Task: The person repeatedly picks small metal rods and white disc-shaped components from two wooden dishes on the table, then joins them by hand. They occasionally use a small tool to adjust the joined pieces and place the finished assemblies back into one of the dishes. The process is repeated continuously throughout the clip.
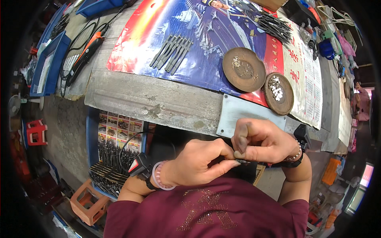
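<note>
My left hand (200,160) pinches a small dark slender piece (243,161) between thumb and forefinger, just in front of my chest. The fingertips of my right hand (262,141) are pressed together right at that piece; whatever they hold is too small or hidden to make out. Beyond my hands, a round brown dish (279,107) carries small silvery bits, and a larger brown dish (257,84) beside it contains tiny thin metal pieces. Several slim dark metal parts (171,53) lie in a slanted row on the poster.
A printed poster (137,51) covers part of the worn bench (154,107). A pale metal plate (234,115) lies at its near edge. Many dark rods (276,25) are heaped far right. At left are an orange-black corded tool (85,55), blue bins (49,65) and a stool (89,202).
</note>
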Motion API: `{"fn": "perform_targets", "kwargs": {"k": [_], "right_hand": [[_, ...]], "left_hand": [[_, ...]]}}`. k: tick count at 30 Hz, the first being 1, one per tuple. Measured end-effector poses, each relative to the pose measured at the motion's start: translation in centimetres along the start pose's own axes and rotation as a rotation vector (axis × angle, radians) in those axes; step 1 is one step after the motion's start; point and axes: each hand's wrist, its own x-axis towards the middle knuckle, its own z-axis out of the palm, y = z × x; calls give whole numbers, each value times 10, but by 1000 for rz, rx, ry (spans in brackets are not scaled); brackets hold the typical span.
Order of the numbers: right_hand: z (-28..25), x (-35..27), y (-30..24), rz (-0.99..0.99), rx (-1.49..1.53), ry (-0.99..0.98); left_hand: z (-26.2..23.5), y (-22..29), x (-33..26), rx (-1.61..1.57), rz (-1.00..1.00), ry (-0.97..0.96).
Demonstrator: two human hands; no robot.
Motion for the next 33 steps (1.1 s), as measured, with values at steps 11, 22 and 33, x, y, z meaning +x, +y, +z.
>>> {"fn": "perform_targets", "kwargs": {"k": [11, 22, 33], "right_hand": [[-7, 4, -2, -180, -314, -152], [41, -25, -10, -226, -1424, 90], [-45, -64, 15, -30, -1197, 991]], "left_hand": [[3, 1, -2, -57, -55, -44], [7, -9, 0, 15, -115, -118], [13, -10, -6, -59, -218, 21]]}}
